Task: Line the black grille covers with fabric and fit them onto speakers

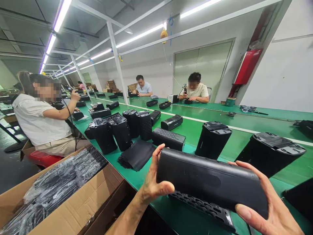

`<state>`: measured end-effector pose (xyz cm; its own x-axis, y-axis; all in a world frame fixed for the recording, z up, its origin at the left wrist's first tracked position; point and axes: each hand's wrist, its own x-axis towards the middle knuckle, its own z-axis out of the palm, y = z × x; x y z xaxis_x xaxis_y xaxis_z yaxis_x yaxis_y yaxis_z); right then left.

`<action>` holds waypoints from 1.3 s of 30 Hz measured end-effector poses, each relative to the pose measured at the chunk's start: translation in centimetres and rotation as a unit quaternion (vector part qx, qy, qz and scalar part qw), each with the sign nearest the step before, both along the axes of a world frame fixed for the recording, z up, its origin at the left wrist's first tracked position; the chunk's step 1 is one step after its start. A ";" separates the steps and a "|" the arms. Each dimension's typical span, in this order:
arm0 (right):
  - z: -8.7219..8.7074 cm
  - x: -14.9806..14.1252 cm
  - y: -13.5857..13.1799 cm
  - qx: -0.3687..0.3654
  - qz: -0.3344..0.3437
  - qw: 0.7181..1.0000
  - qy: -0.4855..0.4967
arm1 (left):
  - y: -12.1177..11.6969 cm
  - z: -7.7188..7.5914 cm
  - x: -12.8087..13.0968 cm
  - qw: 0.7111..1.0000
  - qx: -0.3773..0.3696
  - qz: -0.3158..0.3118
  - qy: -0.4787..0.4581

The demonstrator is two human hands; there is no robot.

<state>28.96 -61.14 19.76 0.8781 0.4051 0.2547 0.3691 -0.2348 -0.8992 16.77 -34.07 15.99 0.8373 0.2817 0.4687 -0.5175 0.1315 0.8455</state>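
Observation:
I hold a long black speaker housing [210, 181] sideways above the green bench [193, 130]. My left hand [154, 182] grips its left end, thumb in front and fingers behind. My right hand [264, 202] cups its right end from below and behind. A perforated black grille [205, 209] shows under the housing, against its lower edge. Just beyond stand two upright black housings [212, 138] [269, 153].
Several more black housings [117, 130] stand on the bench to the left, with a pile of black cloth [135, 155] beside them. An open cardboard box [73, 202] of plastic-wrapped parts sits at lower left. One person [41, 117] works at the left, two others [195, 89] across the bench.

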 end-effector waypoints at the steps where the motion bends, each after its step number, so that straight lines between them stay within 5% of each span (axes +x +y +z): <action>1: -0.1 -0.1 -0.1 0.000 0.001 1.000 -0.002 | 0.2 -0.4 -0.1 1.000 0.014 -0.004 0.006; 6: 0.0 -0.5 -0.3 -0.014 -0.001 1.000 -0.019 | 0.8 -1.0 -0.6 0.999 0.052 -0.002 0.014; 19: -3.1 1.6 -1.0 -0.073 0.048 0.988 -0.126 | -0.4 -0.6 -1.4 0.997 -0.059 -0.038 0.009; 24: -3.6 1.2 -1.2 -0.085 0.040 0.988 -0.122 | -0.4 -0.6 -1.9 0.997 -0.057 -0.014 0.051; 32: -2.1 -0.8 -0.9 -0.090 0.012 0.995 -0.035 | -0.6 -1.0 -2.0 0.995 -0.063 -0.002 0.072; 39: -4.3 0.2 -1.9 -0.069 0.029 0.994 -0.076 | -1.1 -0.2 -2.2 0.995 -0.057 -0.022 0.079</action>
<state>29.18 -63.03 15.43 0.8077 0.4944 0.3212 0.5148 -0.3258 -0.7930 14.58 -35.18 15.81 0.9106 0.2871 0.2973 -0.3708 0.2498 0.8945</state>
